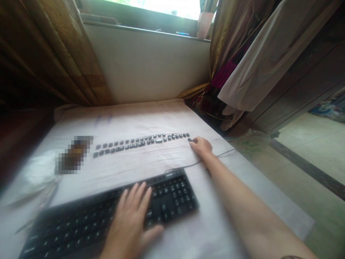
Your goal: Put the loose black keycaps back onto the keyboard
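A black keyboard (88, 223) lies at the near edge of a table covered in white cloth (151, 118). My left hand (132, 219) rests flat on its keys, fingers spread. Beyond the keyboard, two rows of loose black keycaps (140, 141) stretch across the cloth. My right hand (201, 146) reaches to the right end of those rows, its fingertips pinched on a single black keycap (190, 140).
The keyboard's thin cable (212, 158) runs right, behind my right wrist, toward the table edge. A blurred-out brown object (74, 154) lies at the left. Curtains (54, 54) hang left and right of a windowsill (145, 28). The floor (296, 151) drops away to the right.
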{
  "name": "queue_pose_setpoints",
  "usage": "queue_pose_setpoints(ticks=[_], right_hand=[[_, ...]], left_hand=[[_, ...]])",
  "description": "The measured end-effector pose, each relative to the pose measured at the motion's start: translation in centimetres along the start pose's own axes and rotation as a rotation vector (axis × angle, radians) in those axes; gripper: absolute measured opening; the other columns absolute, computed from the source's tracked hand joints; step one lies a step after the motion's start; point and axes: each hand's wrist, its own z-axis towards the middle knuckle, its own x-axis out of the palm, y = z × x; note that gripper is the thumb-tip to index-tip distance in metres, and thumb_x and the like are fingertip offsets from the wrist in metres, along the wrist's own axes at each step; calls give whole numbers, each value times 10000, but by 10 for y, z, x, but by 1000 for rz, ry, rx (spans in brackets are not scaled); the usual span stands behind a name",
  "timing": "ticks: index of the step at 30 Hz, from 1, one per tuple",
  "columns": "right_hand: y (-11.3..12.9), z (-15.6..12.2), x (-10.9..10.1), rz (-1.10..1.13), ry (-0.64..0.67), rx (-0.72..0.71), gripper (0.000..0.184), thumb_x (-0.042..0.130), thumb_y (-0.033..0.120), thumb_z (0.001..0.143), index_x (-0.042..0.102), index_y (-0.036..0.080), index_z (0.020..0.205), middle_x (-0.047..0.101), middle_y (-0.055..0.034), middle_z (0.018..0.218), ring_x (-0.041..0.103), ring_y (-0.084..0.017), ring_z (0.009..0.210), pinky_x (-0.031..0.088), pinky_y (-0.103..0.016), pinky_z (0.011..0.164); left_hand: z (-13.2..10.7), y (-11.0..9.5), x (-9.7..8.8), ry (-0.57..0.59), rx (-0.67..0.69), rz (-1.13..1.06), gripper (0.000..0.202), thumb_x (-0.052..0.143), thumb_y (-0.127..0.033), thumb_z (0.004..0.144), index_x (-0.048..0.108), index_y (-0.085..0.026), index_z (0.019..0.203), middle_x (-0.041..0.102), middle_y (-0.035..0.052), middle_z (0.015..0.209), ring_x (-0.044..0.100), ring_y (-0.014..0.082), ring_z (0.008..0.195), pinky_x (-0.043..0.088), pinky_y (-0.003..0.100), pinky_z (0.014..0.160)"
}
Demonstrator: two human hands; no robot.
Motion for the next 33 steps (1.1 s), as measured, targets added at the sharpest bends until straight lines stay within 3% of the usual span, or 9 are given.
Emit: queue_pose_setpoints(ticks=[6,11,15,19,24,33], right_hand=[[3,-23,-18,85,-9,-42,223,637,337,801,760,210,938,769,-72,944,700,-231,891,501,-298,746],[-9,-94,-30,201,25,-134,231,638,362,800,747,211,937,762,-42,909,698,-193,797,520,-289,742],[-21,-154,-23,384,39,-234,229,616,377,791,739,207,885,733,-43,806,676,-199,704,521,-305,652],[-23,-187,-12,387,8,-278,220,600,331,796,739,218,924,713,-33,776,650,-181,650,510,-303,635],[-18,-202,-6,294,-39,-297,289,594,312,804,724,213,1043,691,-26,758,642,-184,650,481,-291,594],[-25,-197,-16,222,14,-377,317,639,313,822,702,244,1124,711,-11,779,647,-176,651,499,-284,617]], left_hand=[[0,0,1,-1,-7,-26,942,643,-635,769,293,-202,1530,403,108,1542,432,373,1362,377,571,1085],[1,0,1,14,-14,-31,927,643,-640,767,316,-207,1518,405,106,1541,424,364,1369,359,563,1100],[1,0,1,25,-16,-23,921,646,-647,763,340,-197,1506,394,112,1548,411,362,1378,345,560,1110],[1,0,1,29,-21,-38,925,643,-660,763,345,-192,1503,409,123,1537,410,365,1377,324,568,1118],[2,-1,0,31,-32,-72,901,633,-650,776,349,-196,1501,417,127,1531,406,369,1379,314,576,1124],[3,0,0,24,-34,-78,878,609,-663,787,376,-191,1490,428,131,1523,413,369,1375,307,566,1130]])
